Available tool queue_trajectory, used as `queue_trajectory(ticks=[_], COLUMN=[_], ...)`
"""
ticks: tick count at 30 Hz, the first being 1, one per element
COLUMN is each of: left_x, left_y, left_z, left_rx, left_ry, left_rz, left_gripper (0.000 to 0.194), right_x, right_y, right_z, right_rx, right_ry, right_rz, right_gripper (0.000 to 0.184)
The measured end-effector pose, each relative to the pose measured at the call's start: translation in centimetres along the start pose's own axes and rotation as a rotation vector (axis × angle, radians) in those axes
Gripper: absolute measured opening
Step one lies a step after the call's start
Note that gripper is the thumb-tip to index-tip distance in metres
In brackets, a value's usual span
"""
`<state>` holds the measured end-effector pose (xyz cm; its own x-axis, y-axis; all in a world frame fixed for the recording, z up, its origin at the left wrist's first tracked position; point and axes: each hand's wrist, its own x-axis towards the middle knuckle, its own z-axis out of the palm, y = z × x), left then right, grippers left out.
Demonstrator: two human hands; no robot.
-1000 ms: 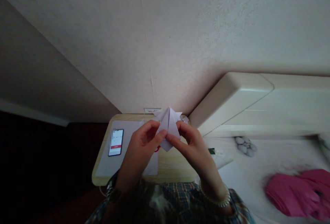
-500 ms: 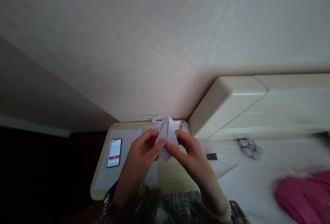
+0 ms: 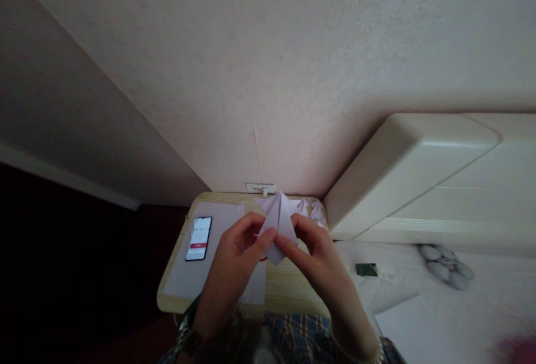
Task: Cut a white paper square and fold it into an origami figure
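Observation:
A folded sheet of white paper point(image 3: 280, 220), kite-shaped with a pointed top and a crease down its middle, is held up over the small table point(image 3: 288, 291). My left hand point(image 3: 239, 247) pinches its left side, the thumb lying on the front face. From the right, my right hand point(image 3: 312, 244) grips the other edge, its thumb near the lower middle. Both thumb tips almost meet at the centre crease. The fingers behind the paper are partly hidden. Beyond my right hand, small folded paper pieces point(image 3: 316, 209) sit at the table's back right corner.
A lit phone point(image 3: 199, 238) lies on white paper sheets point(image 3: 176, 283) at the table's left. The wall with a socket point(image 3: 259, 187) stands behind. To the right are a cream headboard point(image 3: 419, 180), a bed with a green packet point(image 3: 366, 269), and a grey flower-shaped object point(image 3: 446, 265).
The view has swung to the left, so the table and bed appear further right. Both hands keep hold of the folded paper, with little visible change in its shape.

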<state>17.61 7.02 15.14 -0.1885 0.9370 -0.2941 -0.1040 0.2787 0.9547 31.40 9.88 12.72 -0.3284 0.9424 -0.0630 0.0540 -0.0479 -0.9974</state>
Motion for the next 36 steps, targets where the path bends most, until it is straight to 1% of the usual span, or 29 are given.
queue_trajectory(ticks=[2, 4, 8, 11, 13, 15, 17, 21, 24, 26, 28, 31, 33, 36], left_x=[0.1, 0.3, 0.9, 1.5, 1.9, 2.3, 2.8, 3.1, 2.1, 0.7, -0.9, -2.7, -3.4, -3.6], left_y=[-0.4, -1.0, -2.3, -3.9, -5.5, -7.5, -10.0, -15.8, -20.1, -22.1, -23.4, -24.0, -23.9, -23.8], left_z=[0.0, -0.1, -0.3, -0.8, -1.5, -2.3, -3.3, -6.1, -8.7, -10.4, -12.0, -13.8, -14.7, -15.5], left_rx=[0.005, 0.014, 0.028, 0.018, 0.010, 0.001, -0.007, -0.010, -0.002, 0.007, 0.014, 0.014, 0.009, -0.005], left_ry=[-0.002, -0.030, -0.137, -0.216, -0.237, -0.240, -0.236, -0.216, -0.213, -0.220, -0.232, -0.238, -0.238, -0.242], left_rz=[-0.005, -0.017, -0.036, -0.033, -0.025, -0.010, 0.009, 0.052, 0.066, 0.059, 0.053, 0.065, 0.082, 0.105], left_gripper=[0.015, 0.017, 0.016, 0.010, 0.008, 0.008, 0.010, 0.015, 0.015, 0.013, 0.013, 0.014, 0.015, 0.016], right_x=[-0.1, -0.4, -1.5, -2.4, -3.0, -3.4, -3.7, -4.5, -6.1, -7.6, -9.1, -10.8, -11.2, -11.3], right_y=[0.6, 1.1, 2.5, 3.9, 5.2, 7.0, 9.2, 15.3, 19.7, 21.5, 22.4, 22.3, 21.9, 21.5], right_z=[0.1, 0.0, 0.0, 0.3, 0.9, 1.7, 2.7, 5.6, 8.5, 10.5, 12.4, 14.5, 15.4, 16.2], right_rx=[0.006, 0.013, 0.019, 0.009, -0.003, -0.012, -0.013, 0.005, 0.024, 0.038, 0.049, 0.051, 0.042, 0.016], right_ry=[0.009, 0.028, 0.091, 0.147, 0.176, 0.195, 0.204, 0.224, 0.254, 0.268, 0.274, 0.275, 0.279, 0.275], right_rz=[0.000, 0.003, 0.018, 0.029, 0.029, 0.020, 0.000, -0.047, -0.056, -0.043, -0.028, -0.024, -0.032, -0.047], right_gripper=[0.020, 0.018, 0.016, 0.017, 0.019, 0.019, 0.019, 0.018, 0.020, 0.021, 0.023, 0.026, 0.029, 0.028])
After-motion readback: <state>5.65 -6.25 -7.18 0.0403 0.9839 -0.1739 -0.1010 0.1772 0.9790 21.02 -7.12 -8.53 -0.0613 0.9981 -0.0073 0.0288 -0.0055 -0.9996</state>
